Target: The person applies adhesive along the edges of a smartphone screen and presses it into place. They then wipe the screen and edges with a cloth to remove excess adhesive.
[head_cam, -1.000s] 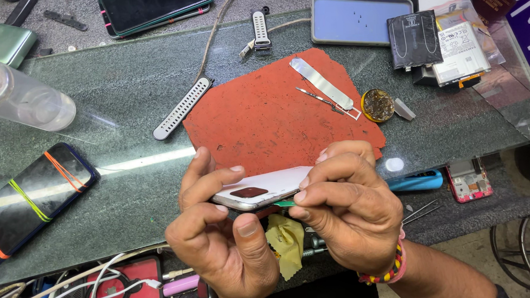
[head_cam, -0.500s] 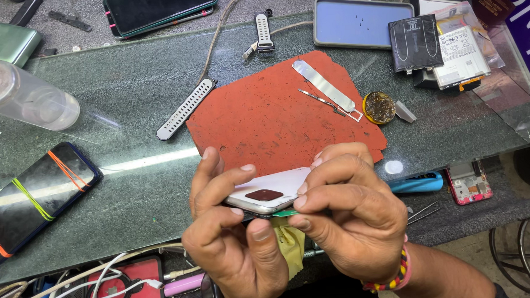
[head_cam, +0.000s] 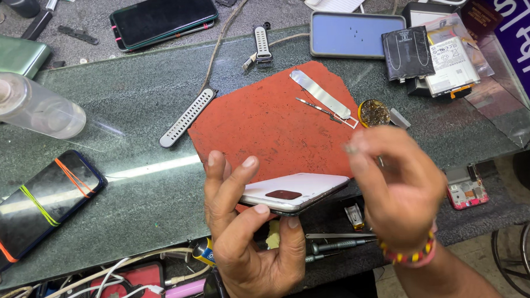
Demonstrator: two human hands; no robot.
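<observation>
At a cluttered repair bench, a person's left hand (head_cam: 253, 237) clamps a slim white smartphone with a dark red camera patch on its back (head_cam: 293, 192), fingers above and thumb below, holding it tilted in the air just over the near edge of a rust-red work mat (head_cam: 264, 122). The right hand (head_cam: 398, 185), wearing a beaded wristband, hovers just beside the phone's right end without touching it; it is blurred, its fingers curled loosely, and whether they pinch anything cannot be told. The phone's back cover looks still seated, so the opening appears barely begun. A flat metal pry tool (head_cam: 322, 94) and thin tweezers (head_cam: 316, 108) lie unused on the mat. A dark phone strapped with orange and yellow rubber bands (head_cam: 41, 204) rests well apart on the green glass tabletop (head_cam: 129, 142).
</observation>
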